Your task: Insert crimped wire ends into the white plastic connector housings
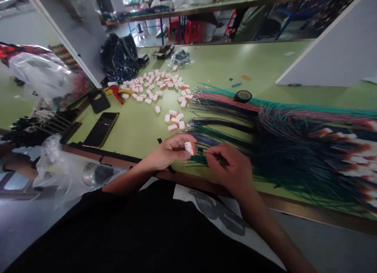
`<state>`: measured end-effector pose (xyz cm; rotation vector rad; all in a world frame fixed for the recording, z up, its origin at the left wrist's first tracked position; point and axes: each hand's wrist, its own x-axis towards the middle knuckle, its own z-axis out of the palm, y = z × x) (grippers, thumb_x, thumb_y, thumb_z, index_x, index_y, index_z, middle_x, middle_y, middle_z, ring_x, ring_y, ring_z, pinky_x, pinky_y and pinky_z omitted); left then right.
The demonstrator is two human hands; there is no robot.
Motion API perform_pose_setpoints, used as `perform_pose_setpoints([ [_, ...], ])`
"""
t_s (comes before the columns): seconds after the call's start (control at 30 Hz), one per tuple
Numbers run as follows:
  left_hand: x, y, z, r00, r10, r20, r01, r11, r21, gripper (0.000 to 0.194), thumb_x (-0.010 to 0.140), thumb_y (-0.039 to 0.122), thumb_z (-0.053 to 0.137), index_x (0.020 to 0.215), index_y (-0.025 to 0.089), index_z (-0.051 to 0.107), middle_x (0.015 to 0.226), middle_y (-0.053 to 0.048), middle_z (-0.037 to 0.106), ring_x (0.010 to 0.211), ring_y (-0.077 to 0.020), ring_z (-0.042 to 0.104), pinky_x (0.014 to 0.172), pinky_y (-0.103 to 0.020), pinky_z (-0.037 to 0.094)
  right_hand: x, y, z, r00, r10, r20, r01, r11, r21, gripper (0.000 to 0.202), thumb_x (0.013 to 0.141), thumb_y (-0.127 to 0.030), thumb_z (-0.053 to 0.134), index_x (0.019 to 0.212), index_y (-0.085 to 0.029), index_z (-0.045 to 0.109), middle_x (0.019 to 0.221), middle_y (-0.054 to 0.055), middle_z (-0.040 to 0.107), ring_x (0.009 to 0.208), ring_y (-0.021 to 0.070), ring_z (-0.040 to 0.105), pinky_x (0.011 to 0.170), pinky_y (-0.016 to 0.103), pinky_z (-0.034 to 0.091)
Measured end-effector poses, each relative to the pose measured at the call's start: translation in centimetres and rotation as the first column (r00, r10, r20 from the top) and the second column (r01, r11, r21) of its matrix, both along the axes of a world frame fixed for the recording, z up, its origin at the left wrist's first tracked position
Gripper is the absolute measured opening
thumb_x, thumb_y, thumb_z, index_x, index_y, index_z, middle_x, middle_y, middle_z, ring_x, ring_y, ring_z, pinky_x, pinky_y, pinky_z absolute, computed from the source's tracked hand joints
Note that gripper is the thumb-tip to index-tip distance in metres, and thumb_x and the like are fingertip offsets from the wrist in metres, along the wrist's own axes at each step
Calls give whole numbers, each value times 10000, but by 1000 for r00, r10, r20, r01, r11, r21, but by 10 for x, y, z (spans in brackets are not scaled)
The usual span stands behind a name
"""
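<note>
Between the thumb and fingers of my left hand point(172, 150) is a white and orange connector housing point(190, 148), held above the table's front edge. Close to its right, my right hand point(231, 163) pinches a thin dark wire point(205, 153), its tip pointing at the orange face. Whether the tip touches the housing I cannot tell. Behind my hands lie bundles of loose wires point(232, 126) in dark, green, blue and pink, their bare ends toward the left. A small group of connector housings point(174, 120) rests just beyond my left hand.
More housings point(153, 84) are scattered farther back. At left lie a phone point(101, 130), a black case point(99, 101) and red-yellow pliers point(117, 94). A tape roll point(243, 96) sits on the wires. A dark bag point(119, 57) stands by the left partition; a white panel point(332, 45) rises at right.
</note>
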<state>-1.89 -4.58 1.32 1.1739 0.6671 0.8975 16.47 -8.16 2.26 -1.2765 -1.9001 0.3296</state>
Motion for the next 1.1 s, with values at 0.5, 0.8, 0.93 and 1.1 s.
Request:
perform_pose_setpoints([
  [0.5, -3, 1, -10, 994, -100, 52, 107, 982, -158, 367, 693, 210, 691, 1052, 174, 625, 756, 2, 591, 544, -58, 497, 443, -178, 394, 0, 1, -5, 986, 34, 161, -43, 997, 56, 190, 825, -191, 467, 712, -226, 616, 692, 17, 648, 660, 140, 594, 596, 252, 439],
  [0.8, -4, -1, -12, 986, -163, 40, 167, 953, -252, 403, 700, 227, 705, 1091, 164, 633, 763, -1, 592, 541, -50, 493, 446, -166, 407, -2, -1, -8, 982, 65, 180, -70, 997, 25, 227, 839, -212, 443, 705, -214, 627, 666, 24, 636, 643, 142, 583, 600, 259, 432],
  [0.93, -4, 1, -17, 976, -208, 65, 218, 931, -291, 402, 684, 259, 734, 1061, 150, 647, 742, -3, 594, 538, -55, 489, 452, -173, 414, -3, -2, -13, 977, 115, 178, -121, 992, 25, 232, 844, -209, 441, 703, -205, 625, 663, 27, 641, 644, 145, 595, 611, 259, 422],
  [1.1, -4, 1, -19, 966, -253, 46, 253, 909, -330, 436, 681, 283, 745, 1077, 130, 649, 752, -29, 616, 565, -64, 500, 471, -177, 421, -5, -5, -23, 977, 127, 171, -129, 992, -2, 212, 828, -203, 459, 706, -205, 633, 653, 20, 636, 620, 141, 579, 587, 252, 401],
])
